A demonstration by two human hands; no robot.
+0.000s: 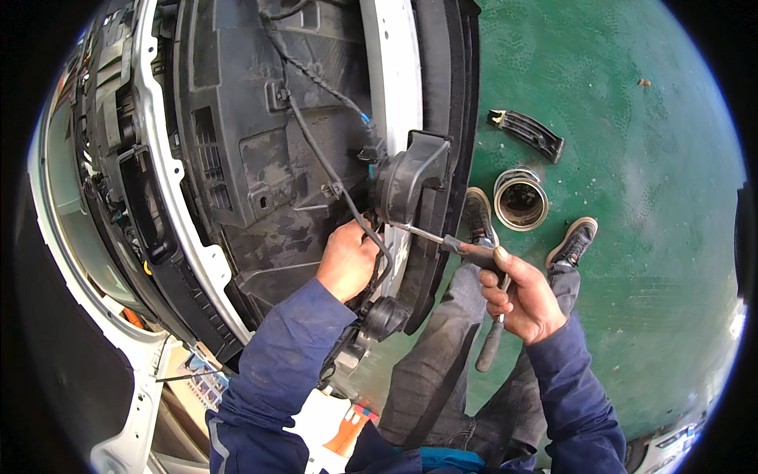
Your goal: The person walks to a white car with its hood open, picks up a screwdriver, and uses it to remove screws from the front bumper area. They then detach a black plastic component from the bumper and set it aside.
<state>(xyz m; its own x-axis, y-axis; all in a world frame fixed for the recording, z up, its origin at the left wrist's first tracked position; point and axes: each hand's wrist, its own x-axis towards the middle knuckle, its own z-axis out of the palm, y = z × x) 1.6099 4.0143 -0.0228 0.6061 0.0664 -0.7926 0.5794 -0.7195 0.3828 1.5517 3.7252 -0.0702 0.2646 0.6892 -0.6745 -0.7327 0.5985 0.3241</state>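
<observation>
My right hand (527, 296) grips a screwdriver-like tool (468, 249) with a bright metal shaft and dark grip. Its tip lies beside a black snail-shaped car horn (402, 183) on the white bumper beam (394, 65). From the same hand hangs a second dark handle (490, 346); whether it belongs to another tool is unclear. My left hand (349, 258) reaches in at the beam just below the horn, behind a black wiring harness (320, 151). Its fingertips are hidden, so what they touch cannot be seen. Another round black horn-like part (385, 318) sits lower down.
A car's exposed front end fills the left, with a silver metal crossmember (177, 172) and a black plastic panel (260, 160). On the green floor (622, 195) stand an open metal can (521, 204) and a black plastic bracket (527, 133), near my shoes (571, 242).
</observation>
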